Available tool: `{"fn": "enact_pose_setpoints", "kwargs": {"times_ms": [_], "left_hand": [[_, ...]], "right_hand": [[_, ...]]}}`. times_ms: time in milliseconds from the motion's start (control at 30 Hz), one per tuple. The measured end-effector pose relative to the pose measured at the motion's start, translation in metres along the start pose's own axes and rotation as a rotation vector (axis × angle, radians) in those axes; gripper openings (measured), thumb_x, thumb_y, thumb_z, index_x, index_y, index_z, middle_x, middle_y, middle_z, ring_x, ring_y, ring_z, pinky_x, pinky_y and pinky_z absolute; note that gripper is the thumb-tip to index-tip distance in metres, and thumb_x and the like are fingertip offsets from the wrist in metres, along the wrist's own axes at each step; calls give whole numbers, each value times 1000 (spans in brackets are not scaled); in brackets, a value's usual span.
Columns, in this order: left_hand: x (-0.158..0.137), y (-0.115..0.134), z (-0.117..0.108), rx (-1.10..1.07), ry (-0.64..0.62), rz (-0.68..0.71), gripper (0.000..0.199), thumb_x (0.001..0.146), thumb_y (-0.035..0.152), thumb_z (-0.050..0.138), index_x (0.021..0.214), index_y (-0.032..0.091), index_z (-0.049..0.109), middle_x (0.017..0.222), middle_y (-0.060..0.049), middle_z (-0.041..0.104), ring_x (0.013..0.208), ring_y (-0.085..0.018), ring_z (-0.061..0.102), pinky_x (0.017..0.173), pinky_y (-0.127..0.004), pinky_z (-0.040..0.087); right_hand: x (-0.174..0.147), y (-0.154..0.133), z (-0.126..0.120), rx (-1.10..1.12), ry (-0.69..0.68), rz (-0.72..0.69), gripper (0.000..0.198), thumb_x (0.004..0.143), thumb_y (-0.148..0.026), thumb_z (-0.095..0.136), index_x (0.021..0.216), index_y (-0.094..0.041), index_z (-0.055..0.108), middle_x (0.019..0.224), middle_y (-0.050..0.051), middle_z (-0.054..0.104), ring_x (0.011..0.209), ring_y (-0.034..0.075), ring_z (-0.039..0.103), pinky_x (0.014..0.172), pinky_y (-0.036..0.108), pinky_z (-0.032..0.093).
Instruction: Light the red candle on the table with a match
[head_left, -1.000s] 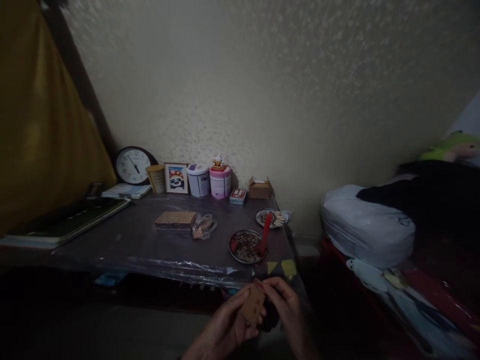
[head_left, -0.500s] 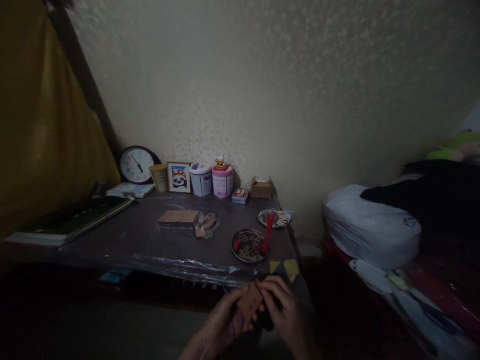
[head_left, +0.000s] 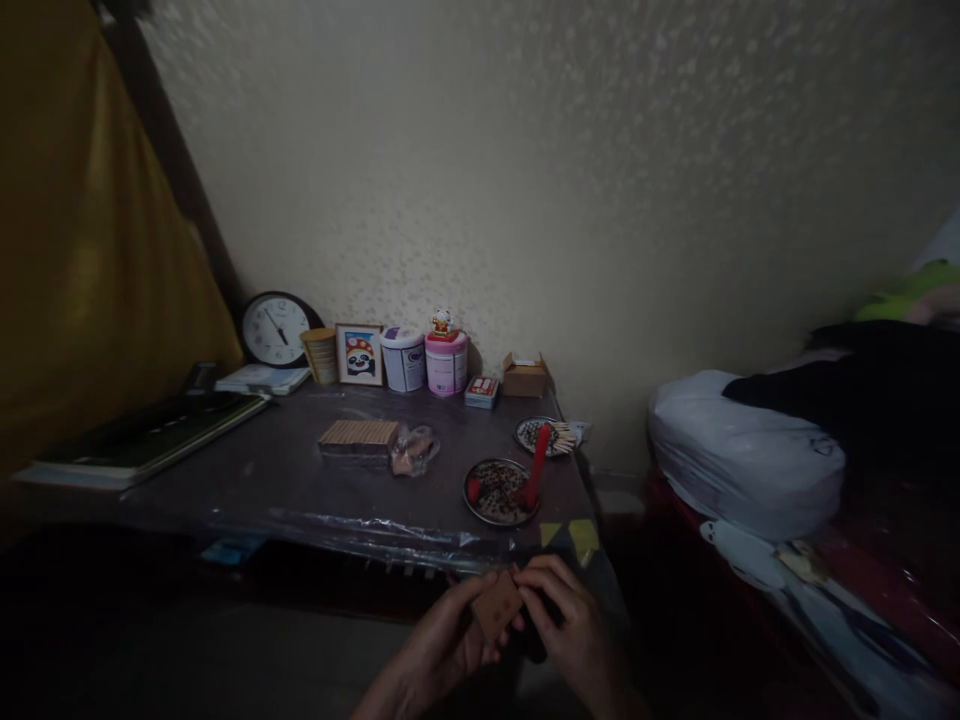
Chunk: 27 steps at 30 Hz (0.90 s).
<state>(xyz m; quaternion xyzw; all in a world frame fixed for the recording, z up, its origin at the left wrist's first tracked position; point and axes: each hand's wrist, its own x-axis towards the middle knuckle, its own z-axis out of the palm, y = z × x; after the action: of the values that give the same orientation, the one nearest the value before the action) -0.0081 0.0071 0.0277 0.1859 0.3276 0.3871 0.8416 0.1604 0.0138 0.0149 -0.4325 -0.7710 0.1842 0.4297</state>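
Small tan cardboard box [head_left: 496, 607] pinched between left hand [head_left: 448, 645] and right hand [head_left: 568, 628], long axis tilted far-right, near table edge [head_left: 360, 530].

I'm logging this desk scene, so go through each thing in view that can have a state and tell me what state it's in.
small brown box: held between both hands, tilted, in front of the table edge.
left hand: gripping the box from the left.
right hand: fingers on the box's right end.
cardboard box: flaps open.
white tin: lid on, upright.
pink tin: lid on, figurine on top.
clock: leaning against the wall.
near metal dish: filled, red stick leaning in it.
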Motion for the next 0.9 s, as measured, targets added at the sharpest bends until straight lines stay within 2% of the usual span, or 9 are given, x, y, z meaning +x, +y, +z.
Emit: {"fn": "enact_pose_setpoints", "kwargs": {"times_ms": [133, 300, 600, 900], "left_hand": [[1, -1, -3, 7, -21, -3, 34, 86, 34, 48, 97, 6, 64, 65, -8, 69, 48, -10, 59, 44, -17, 42], [3, -2, -7, -19, -48, -19, 35, 86, 34, 48, 97, 6, 64, 65, -8, 69, 48, -10, 60, 45, -17, 43], [3, -1, -8, -81, -53, -63, 32, 85, 34, 49, 96, 8, 64, 65, -9, 71, 47, -11, 61, 46, -17, 43], [4, -2, -9, -77, -84, -81, 36, 86, 34, 46, 98, 5, 65, 64, -9, 70, 46, -10, 61, 44, -16, 43]], "right_hand": [[1, -2, -2, -14, -5, -4, 14, 86, -14, 53, 82, -21, 64, 85, 3, 62, 81, 14, 64, 73, 21, 50], [0, -3, -4, -6, -26, -32, 15, 87, -13, 52, 87, -21, 65, 87, 3, 62, 81, 13, 63, 74, 20, 49], [-1, 1, -4, -22, -25, -68, 15, 85, -11, 52, 81, -20, 63, 83, 3, 62, 79, 13, 63, 72, 21, 49], [0, -6, -11, 9, -68, -99, 15, 85, -10, 51, 79, -19, 61, 81, 3, 61, 78, 13, 62, 70, 21, 48]]}}
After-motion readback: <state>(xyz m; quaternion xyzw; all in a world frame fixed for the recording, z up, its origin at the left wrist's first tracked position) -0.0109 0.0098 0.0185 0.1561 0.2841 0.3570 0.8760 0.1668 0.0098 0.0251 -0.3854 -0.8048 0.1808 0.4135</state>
